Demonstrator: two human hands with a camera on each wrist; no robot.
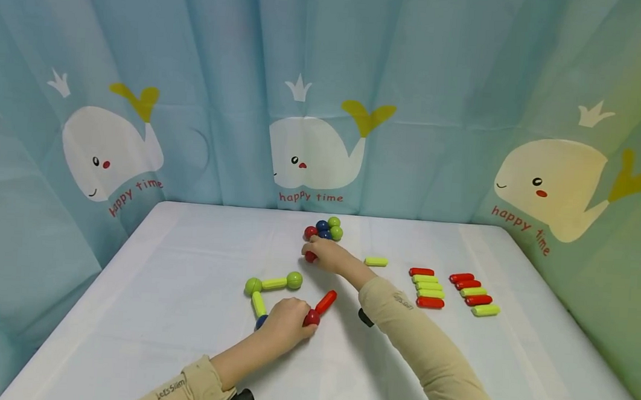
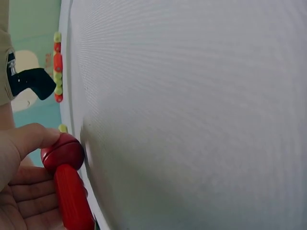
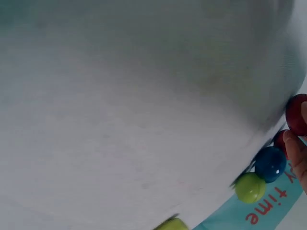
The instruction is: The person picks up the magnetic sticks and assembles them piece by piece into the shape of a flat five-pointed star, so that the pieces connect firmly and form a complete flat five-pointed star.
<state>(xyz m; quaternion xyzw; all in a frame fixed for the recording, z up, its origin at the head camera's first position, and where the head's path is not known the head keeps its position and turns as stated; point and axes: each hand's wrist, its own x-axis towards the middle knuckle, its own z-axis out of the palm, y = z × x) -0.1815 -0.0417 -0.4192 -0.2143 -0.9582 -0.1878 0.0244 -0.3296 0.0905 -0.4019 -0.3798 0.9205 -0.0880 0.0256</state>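
Note:
My left hand (image 1: pixel 286 326) pinches a red ball (image 1: pixel 312 318) between thumb and fingers. A red rod (image 1: pixel 326 302) sticks out from that ball; the left wrist view shows the joined ball (image 2: pixel 63 152) and rod (image 2: pixel 73 197) close up. Left of this hand lies a bent chain: a green ball (image 1: pixel 294 280), a green rod (image 1: pixel 274 284), a corner green ball (image 1: pixel 253 286), a second green rod (image 1: pixel 259 304) and a blue ball (image 1: pixel 261 322), partly hidden by the hand. Farther back, my right hand (image 1: pixel 328 255) holds another red ball (image 1: pixel 310 257) in its fingertips, just before a ball cluster.
The cluster at the table's back has red (image 1: pixel 310 232), blue (image 1: pixel 322 225) and green (image 1: pixel 336 233) balls. One loose green rod (image 1: pixel 376 261) lies right of my right hand. Two columns of red and green rods (image 1: pixel 430 294) (image 1: pixel 478 299) lie farther right. A whale-print curtain (image 1: pixel 239 99) surrounds the white table (image 1: pixel 187 247).

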